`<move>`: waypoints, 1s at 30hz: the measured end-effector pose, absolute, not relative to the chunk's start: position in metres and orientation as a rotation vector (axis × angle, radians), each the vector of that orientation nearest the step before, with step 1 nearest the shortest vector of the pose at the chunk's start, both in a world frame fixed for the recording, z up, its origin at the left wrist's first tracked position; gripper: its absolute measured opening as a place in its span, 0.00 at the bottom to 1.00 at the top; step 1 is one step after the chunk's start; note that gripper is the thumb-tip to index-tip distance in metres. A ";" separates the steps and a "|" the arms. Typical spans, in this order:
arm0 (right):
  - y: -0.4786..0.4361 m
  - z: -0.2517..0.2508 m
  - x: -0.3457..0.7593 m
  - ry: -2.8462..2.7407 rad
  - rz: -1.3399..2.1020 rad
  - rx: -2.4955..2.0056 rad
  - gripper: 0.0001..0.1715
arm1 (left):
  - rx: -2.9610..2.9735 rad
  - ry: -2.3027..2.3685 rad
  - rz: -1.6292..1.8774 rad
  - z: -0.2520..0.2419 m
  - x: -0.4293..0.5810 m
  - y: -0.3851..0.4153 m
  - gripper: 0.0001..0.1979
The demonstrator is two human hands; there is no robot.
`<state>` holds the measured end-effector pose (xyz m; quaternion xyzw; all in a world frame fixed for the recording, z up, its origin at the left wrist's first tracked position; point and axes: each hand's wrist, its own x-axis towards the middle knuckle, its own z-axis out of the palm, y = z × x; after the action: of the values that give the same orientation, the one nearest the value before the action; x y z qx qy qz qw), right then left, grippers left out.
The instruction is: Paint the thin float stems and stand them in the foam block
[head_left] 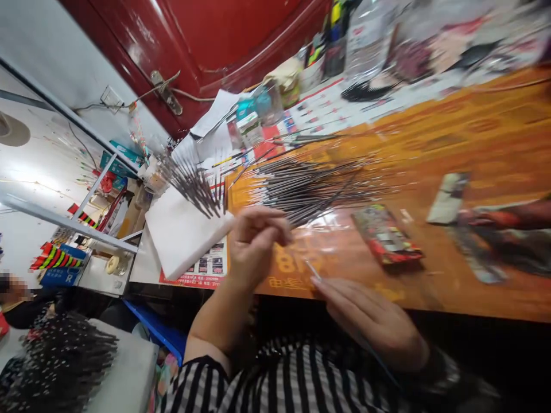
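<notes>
A seated person in a black-and-white striped top [275,384] works at a table [495,137] covered by an orange printed mat [430,281], seen from above at a tilt. The left hand [258,244] is raised over the table edge, its fingers [278,226] curled close together right at the ends of a loose pile of thin dark rods [314,186]; whether they clamp a rod is impossible to tell. The right hand [370,321] sits lower, nearer the body, its fingers [340,295] together and pinching a thin rod [312,269] with a pale tip. The pile lies fanned out on the mat, just beside a white foam block [181,235] with more dark rods [191,183] stuck into it at a slant. Past the hands lie a red-and-silver packet [385,235], small bottles [253,109] and papers [213,120]. At lower left, a second foam block [129,367] bristles with rods. A red door [206,40] stands behind the table.
</notes>
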<state>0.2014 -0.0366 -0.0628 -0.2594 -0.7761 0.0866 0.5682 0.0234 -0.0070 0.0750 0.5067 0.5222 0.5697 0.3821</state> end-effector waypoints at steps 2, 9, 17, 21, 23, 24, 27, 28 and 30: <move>-0.030 -0.057 0.206 -1.849 0.169 -0.498 0.35 | 1.571 1.562 1.263 0.067 0.016 0.009 0.12; -0.029 -0.046 0.213 -1.786 0.246 -0.504 0.36 | 2.164 2.105 0.259 0.026 0.004 0.028 0.13; -0.027 -0.040 0.229 -1.785 0.187 -0.561 0.34 | 2.321 2.198 0.203 0.022 0.000 0.033 0.09; -0.020 -0.035 0.243 -1.788 0.129 -0.588 0.31 | 2.359 2.153 0.574 0.027 -0.017 0.027 0.07; -0.015 -0.034 0.252 -1.774 0.096 -0.623 0.30 | 2.401 2.066 0.740 0.027 -0.021 0.024 0.08; -0.013 -0.034 0.256 -1.773 0.078 -0.648 0.30 | 2.424 1.998 0.801 0.026 -0.021 0.022 0.08; -0.005 -0.035 0.269 -1.741 0.005 -0.700 0.30 | 2.476 1.830 0.923 0.022 -0.016 0.016 0.09; -0.002 -0.036 0.272 -1.731 -0.009 -0.719 0.29 | 2.489 1.800 0.939 0.021 -0.013 0.014 0.10; 0.006 -0.039 0.276 -1.717 -0.008 -0.773 0.25 | 2.511 1.777 0.936 0.018 -0.008 0.012 0.10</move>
<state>0.2762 0.0055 -0.0385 -0.3320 -0.7371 -0.0036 0.5886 -0.0081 0.0122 0.0183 0.7804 0.5523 0.2908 -0.0371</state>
